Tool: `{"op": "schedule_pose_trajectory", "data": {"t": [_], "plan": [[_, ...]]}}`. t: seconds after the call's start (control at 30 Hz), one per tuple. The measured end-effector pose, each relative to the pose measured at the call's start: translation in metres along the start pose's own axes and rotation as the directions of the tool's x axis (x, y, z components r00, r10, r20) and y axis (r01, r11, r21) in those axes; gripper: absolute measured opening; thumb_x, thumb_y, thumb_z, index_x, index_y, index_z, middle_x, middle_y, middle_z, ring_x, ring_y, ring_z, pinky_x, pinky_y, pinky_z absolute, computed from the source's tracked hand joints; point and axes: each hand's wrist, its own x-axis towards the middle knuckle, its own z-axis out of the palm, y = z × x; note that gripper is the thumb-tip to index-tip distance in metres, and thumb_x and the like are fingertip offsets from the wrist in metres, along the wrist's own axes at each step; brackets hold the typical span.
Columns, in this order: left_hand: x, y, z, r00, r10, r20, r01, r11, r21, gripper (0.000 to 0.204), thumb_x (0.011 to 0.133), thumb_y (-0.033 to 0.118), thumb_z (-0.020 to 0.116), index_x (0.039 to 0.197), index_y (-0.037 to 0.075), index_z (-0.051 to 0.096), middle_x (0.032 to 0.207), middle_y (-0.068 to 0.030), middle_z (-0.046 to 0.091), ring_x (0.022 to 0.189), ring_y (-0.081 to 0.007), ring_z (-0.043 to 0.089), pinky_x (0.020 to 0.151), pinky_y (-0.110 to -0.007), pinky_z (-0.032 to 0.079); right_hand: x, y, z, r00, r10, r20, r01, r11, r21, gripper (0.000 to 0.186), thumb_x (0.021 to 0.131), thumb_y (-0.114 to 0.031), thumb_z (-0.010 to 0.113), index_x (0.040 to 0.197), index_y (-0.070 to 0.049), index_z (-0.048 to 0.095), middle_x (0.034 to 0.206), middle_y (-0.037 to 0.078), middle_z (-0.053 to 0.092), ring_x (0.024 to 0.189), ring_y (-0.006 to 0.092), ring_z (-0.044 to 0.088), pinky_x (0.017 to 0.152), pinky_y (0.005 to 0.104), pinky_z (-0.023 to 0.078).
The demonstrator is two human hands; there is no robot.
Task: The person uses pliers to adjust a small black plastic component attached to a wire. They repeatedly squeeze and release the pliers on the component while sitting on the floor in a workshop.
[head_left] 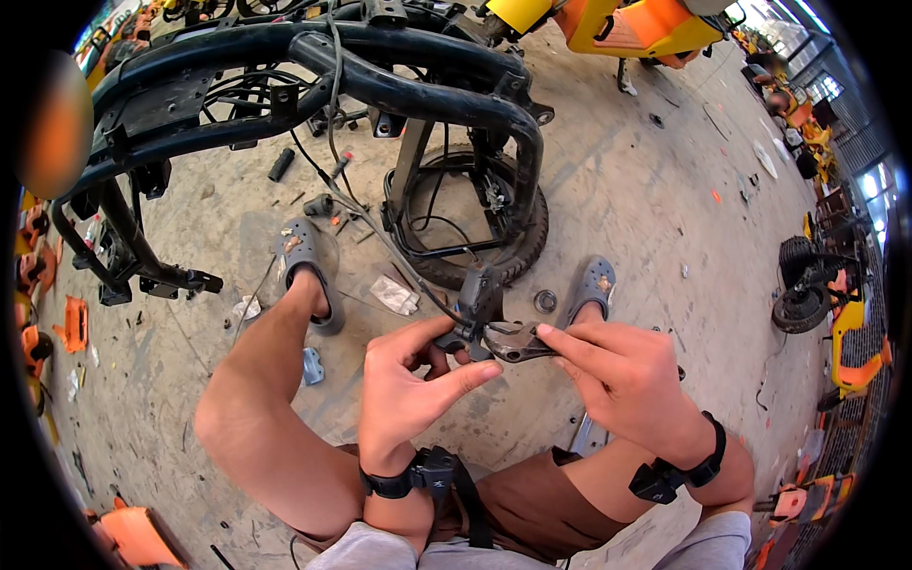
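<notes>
Between my hands is a black, blocky, caliper-like part (pixel 482 293) at the end of a grey hose (pixel 407 266) that hangs from the vehicle frame. A curved, dark metal bracket (pixel 518 343) sits against its lower right side. My left hand (pixel 410 378) holds the blocky part from below, fingers curled beneath it and thumb stretched to the right. With thumb and fingertips, my right hand (pixel 622 375) pinches the bracket's right end. Whether the two parts are joined is hard to make out.
Ahead stands a black tubular frame (pixel 418 85), with a tyre (pixel 527 252) on the floor under its right end. A dark ring (pixel 544 301), crumpled paper (pixel 394 294) and a blue piece (pixel 313 366) lie around my feet. A yellow-orange scooter (pixel 627 28) is farther back.
</notes>
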Motion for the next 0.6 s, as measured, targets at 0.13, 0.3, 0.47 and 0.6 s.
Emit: {"op": "schedule_pose_trajectory", "data": {"t": [0.13,0.3,0.47,0.6], "plan": [[-0.001,0.002,0.003,0.998,-0.017,-0.058,0.019,0.999,0.027,0.049,0.064,0.013,0.091,0.100,-0.011,0.068,0.067,-0.0030,0.063,0.053,-0.0019,0.047,0.049,-0.018,0.037,0.003,-0.001,-0.002,0.997,-0.058,-0.053,0.052,0.993,-0.103,0.037,0.074,-0.001,0.072,0.109,-0.011,0.073,0.080,0.003,0.065,0.057,0.0225,0.053,0.052,0.0305,0.045],[0.002,-0.004,-0.001,0.996,0.007,-0.088,-0.001,0.998,0.070,0.051,0.064,0.011,0.091,0.103,-0.011,0.067,0.073,-0.0046,0.065,0.054,-0.0022,0.047,0.050,-0.018,0.039,0.002,-0.002,-0.008,0.982,0.164,0.097,-0.182,0.960,0.214,0.035,0.078,0.003,0.069,0.113,-0.002,0.069,0.078,0.009,0.067,0.056,0.0146,0.057,0.052,0.0271,0.045],[0.002,-0.003,0.002,0.985,0.142,-0.094,-0.135,0.988,0.079,0.054,0.063,0.010,0.091,0.106,-0.011,0.066,0.078,-0.0056,0.064,0.056,-0.0027,0.048,0.050,-0.018,0.038,0.007,-0.004,-0.013,0.854,0.352,0.384,-0.498,0.768,0.403,0.030,0.089,-0.001,0.063,0.119,0.004,0.064,0.077,0.007,0.068,0.054,0.0057,0.053,0.050,0.0239,0.043],[0.003,-0.005,0.004,0.981,0.167,-0.097,-0.161,0.985,0.067,0.054,0.062,0.011,0.091,0.105,-0.011,0.066,0.075,-0.0050,0.064,0.054,-0.0031,0.048,0.050,-0.018,0.038,0.006,0.000,-0.008,0.829,0.361,0.427,-0.541,0.710,0.450,0.032,0.092,-0.002,0.061,0.122,0.007,0.061,0.078,0.007,0.069,0.054,0.0051,0.053,0.049,0.0229,0.044]]}}
